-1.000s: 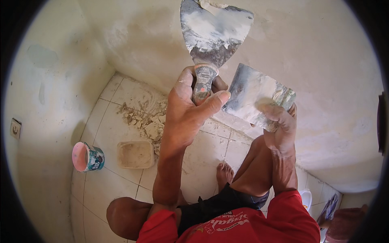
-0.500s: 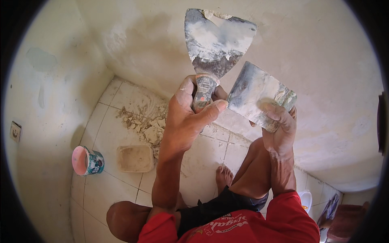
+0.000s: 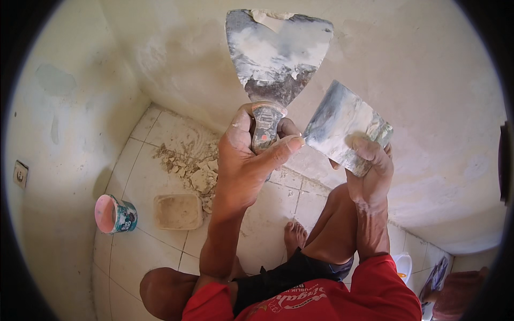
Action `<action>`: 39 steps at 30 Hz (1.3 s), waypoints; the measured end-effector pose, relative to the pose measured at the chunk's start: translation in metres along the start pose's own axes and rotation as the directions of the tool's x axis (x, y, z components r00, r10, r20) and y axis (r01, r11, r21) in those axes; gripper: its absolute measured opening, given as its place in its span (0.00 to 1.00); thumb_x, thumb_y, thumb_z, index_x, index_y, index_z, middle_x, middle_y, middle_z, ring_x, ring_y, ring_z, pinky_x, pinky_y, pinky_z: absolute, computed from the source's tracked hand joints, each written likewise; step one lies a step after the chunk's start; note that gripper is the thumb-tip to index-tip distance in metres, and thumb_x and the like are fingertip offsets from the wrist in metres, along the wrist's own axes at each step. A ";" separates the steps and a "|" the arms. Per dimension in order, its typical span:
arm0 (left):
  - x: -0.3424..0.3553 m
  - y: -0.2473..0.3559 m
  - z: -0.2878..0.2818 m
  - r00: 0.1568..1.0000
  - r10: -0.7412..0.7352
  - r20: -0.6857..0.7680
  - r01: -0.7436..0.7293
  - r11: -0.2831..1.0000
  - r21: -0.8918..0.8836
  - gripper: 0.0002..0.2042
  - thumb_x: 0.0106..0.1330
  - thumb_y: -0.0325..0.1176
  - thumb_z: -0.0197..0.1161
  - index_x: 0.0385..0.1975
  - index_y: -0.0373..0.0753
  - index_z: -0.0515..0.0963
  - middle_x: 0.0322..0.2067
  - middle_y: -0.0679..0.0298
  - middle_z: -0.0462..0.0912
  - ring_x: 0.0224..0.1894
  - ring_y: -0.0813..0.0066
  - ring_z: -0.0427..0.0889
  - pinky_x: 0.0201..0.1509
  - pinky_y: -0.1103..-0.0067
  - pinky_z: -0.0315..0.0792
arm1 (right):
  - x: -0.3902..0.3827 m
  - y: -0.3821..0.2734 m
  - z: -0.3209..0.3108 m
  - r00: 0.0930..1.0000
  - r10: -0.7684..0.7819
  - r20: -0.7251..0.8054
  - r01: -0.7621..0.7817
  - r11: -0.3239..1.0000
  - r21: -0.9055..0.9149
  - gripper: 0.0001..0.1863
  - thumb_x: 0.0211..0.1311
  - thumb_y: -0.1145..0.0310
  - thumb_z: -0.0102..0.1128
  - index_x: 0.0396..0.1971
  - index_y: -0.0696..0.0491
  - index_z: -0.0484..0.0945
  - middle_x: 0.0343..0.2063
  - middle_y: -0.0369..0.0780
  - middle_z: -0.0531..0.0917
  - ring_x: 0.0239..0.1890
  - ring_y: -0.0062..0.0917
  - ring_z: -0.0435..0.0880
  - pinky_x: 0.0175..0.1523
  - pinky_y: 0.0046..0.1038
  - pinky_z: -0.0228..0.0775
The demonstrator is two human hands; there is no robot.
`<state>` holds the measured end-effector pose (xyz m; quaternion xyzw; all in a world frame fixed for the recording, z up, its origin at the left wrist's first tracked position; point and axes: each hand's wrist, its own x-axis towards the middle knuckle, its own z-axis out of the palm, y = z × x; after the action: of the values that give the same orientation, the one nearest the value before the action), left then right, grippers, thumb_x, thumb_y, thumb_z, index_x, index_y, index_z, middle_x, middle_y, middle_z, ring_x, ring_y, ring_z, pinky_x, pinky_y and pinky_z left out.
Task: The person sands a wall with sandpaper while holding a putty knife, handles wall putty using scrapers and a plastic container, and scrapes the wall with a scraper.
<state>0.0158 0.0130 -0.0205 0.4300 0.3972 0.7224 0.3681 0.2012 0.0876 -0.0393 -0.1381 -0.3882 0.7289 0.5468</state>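
Note:
My left hand (image 3: 240,155) grips the grey handle of a wide putty knife (image 3: 278,53), whose blade points up and carries white paste over a dark, stained surface. My right hand (image 3: 370,174) holds a square, flat scraper plate (image 3: 337,123) smeared with pale paste, thumb on its face and other fingers mostly hidden behind it. The plate's left corner is close to my left thumb; I cannot tell if they touch. Both tools are raised in front of the pale wall (image 3: 428,107).
On the tiled floor (image 3: 144,241) are a teal bucket (image 3: 126,214) with pink inside, a beige rectangular tub (image 3: 174,214) and broken plaster debris (image 3: 201,176). A wall socket (image 3: 20,174) is at left. A white bowl (image 3: 401,262) and dark red cloth (image 3: 455,299) lie lower right.
The putty knife rose slightly less high half a second ago than at first, and now sits further left and tilted a little. My left hand has moved slightly down; both grips remain.

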 end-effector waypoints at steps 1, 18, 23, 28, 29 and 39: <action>0.001 0.000 0.001 1.000 0.002 0.004 -0.002 1.000 -0.002 0.20 0.56 0.21 0.68 0.48 0.36 0.71 0.33 0.63 0.80 0.23 0.86 0.71 0.24 0.88 0.65 | 0.000 0.000 0.000 1.000 -0.029 -0.008 0.029 0.999 -0.038 0.12 0.50 0.80 0.58 0.36 0.65 0.82 0.31 0.47 0.86 0.31 0.30 0.86 0.37 0.33 0.79; -0.002 0.010 -0.007 0.999 -0.045 0.007 0.045 0.999 -0.004 0.15 0.59 0.19 0.64 0.45 0.36 0.72 0.32 0.69 0.78 0.25 0.89 0.70 0.27 0.89 0.66 | -0.008 -0.003 0.020 0.997 -0.021 0.074 0.025 0.999 -0.044 0.11 0.54 0.83 0.57 0.38 0.66 0.82 0.35 0.46 0.87 0.37 0.28 0.86 0.45 0.29 0.79; -0.002 0.010 -0.006 0.999 -0.009 -0.034 0.010 1.000 0.029 0.12 0.64 0.24 0.61 0.46 0.35 0.72 0.31 0.67 0.77 0.24 0.87 0.70 0.27 0.86 0.66 | -0.006 -0.009 0.017 0.992 0.007 0.123 -0.008 1.000 0.013 0.10 0.53 0.81 0.59 0.35 0.66 0.82 0.32 0.46 0.86 0.32 0.30 0.86 0.35 0.33 0.79; 0.000 0.008 -0.033 0.998 -0.053 0.039 0.056 0.997 -0.057 0.10 0.69 0.33 0.57 0.44 0.34 0.74 0.27 0.66 0.77 0.23 0.83 0.71 0.25 0.85 0.66 | -0.007 -0.013 0.031 0.989 -0.142 -0.040 0.143 0.990 0.008 0.08 0.56 0.74 0.59 0.33 0.62 0.80 0.27 0.46 0.83 0.28 0.36 0.82 0.27 0.39 0.69; -0.002 0.009 -0.036 0.997 -0.059 0.053 0.061 0.998 -0.026 0.11 0.69 0.35 0.57 0.43 0.33 0.75 0.26 0.65 0.77 0.23 0.81 0.72 0.24 0.84 0.65 | -0.007 -0.013 0.028 0.989 -0.140 -0.036 0.141 0.990 0.010 0.08 0.56 0.74 0.59 0.33 0.62 0.80 0.27 0.46 0.83 0.28 0.36 0.82 0.27 0.39 0.69; -0.002 0.002 -0.041 0.996 0.080 0.048 -0.090 0.962 0.258 0.18 0.69 0.25 0.59 0.57 0.28 0.74 0.31 0.68 0.77 0.32 0.84 0.73 0.34 0.83 0.69 | -0.012 -0.015 0.025 0.951 -0.291 0.104 0.309 0.906 -0.291 0.10 0.62 0.74 0.56 0.39 0.63 0.81 0.40 0.48 0.84 0.34 0.35 0.83 0.40 0.37 0.76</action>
<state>-0.0214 -0.0004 -0.0328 0.5045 0.4628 0.6711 0.2844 0.2003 0.0684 -0.0150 -0.1378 -0.5277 0.5714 0.6132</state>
